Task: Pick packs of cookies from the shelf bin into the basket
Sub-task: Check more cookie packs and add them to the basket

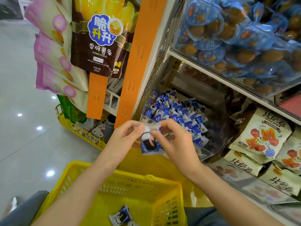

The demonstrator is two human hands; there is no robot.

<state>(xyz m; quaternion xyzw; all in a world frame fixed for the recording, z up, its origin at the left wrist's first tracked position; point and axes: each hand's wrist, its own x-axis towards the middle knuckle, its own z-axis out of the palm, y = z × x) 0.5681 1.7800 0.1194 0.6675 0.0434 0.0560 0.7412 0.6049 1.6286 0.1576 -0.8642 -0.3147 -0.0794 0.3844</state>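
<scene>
1. The cookie pack [150, 142] hangs from my fingers in front of the clear shelf bin [218, 141] and above the far rim of the yellow basket [78, 163]. It is blue and white with a dark round cookie pictured on it; its writing is too small to read.
2. My left hand [125, 137] pinches the pack's crimped top edge between thumb and fingertips, the other fingers loosely curled.
3. My right hand [175, 141] pinches the same top edge from the other side, thumb pressed on the front of the pack. Both forearms reach up from the bottom of the view and meet at the pack.
4. One more pack [120, 215] lies on the basket floor.
5. The bin holds a heap of matching blue-and-white packs [175, 115].
6. Up left hangs a brown bag [101, 39] reading "POTATO STICKS" and "GRILLED WAGYU FLAVOR", beside an orange shelf post [140, 54].
7. Left of it hang pink-edged bags [53, 51].
8. A Hello Kitty face [97, 132] shows in a low yellow rack.
9. The shelf above holds blue-wrapped brown eggs [241, 35].
10. Beige bags [263, 134] with Chinese lettering lie to the right.
</scene>
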